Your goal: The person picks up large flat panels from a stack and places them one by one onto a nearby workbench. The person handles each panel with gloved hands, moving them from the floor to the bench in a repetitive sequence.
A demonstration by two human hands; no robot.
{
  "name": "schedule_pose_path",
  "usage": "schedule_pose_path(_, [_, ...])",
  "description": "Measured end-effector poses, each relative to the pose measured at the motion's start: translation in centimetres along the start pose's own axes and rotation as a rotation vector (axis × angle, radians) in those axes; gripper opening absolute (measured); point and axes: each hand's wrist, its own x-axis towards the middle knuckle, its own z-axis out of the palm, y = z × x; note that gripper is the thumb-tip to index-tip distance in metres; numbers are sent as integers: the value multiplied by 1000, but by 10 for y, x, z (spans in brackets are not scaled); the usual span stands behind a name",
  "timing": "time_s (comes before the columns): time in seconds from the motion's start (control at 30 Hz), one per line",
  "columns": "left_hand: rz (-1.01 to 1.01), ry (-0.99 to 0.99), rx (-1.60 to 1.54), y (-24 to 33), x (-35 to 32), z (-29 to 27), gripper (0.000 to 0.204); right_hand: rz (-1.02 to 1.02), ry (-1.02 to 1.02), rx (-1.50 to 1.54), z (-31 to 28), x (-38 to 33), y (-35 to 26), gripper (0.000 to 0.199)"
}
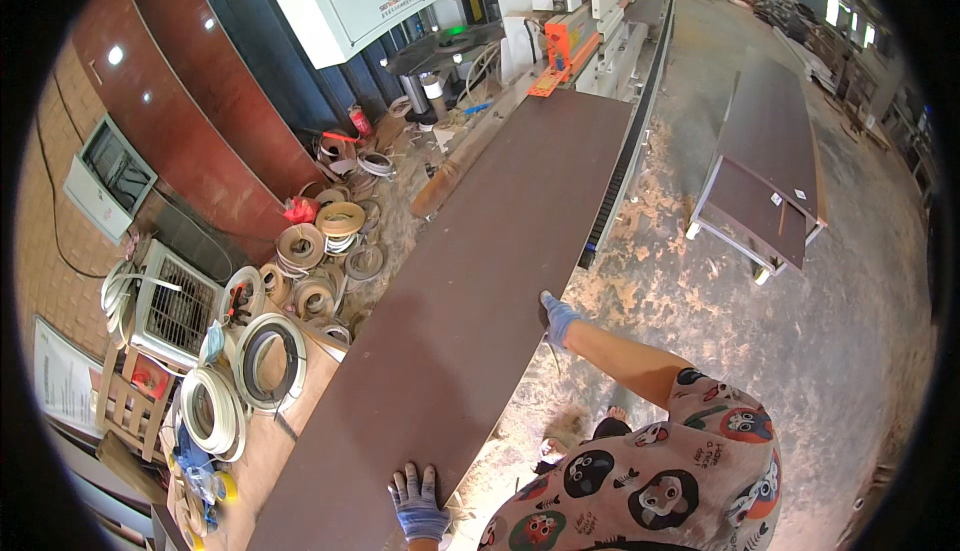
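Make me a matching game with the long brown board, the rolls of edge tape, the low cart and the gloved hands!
Things:
1. long brown board
2. rolls of edge tape
3. low cart
4. left hand
5. right hand

Places:
A. near end of board
B. piled left of board
C. right, on dusty floor
D. board's right edge
E. lying along the machine

Pairs: 1-E, 2-B, 3-C, 4-A, 5-D

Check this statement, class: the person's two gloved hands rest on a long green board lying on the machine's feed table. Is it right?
Not quite. The head view shows the long flat board is dark brown, not green. The rest holds: the gloved left hand and gloved right hand rest on it as it lies on the machine's feed table.
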Motion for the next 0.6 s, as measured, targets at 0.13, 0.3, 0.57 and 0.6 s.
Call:
schedule_pose_path(0.13, [8, 14, 121, -1, 15, 4, 82, -12, -18, -196, 3, 2, -10, 55])
schedule_pose_path(0.3, [125, 96, 8, 23, 60, 1, 80, -83, -40, -154, -10, 33, -9, 50])
schedule_pose_path(0.57, [212, 100, 55, 70, 122, 1, 71, -46, 9, -258, 1, -1, -22, 53])
schedule_pose_path(0.6, [216, 67, 64, 74, 125, -1, 77, -50, -14, -247, 1, -5, -22, 54])
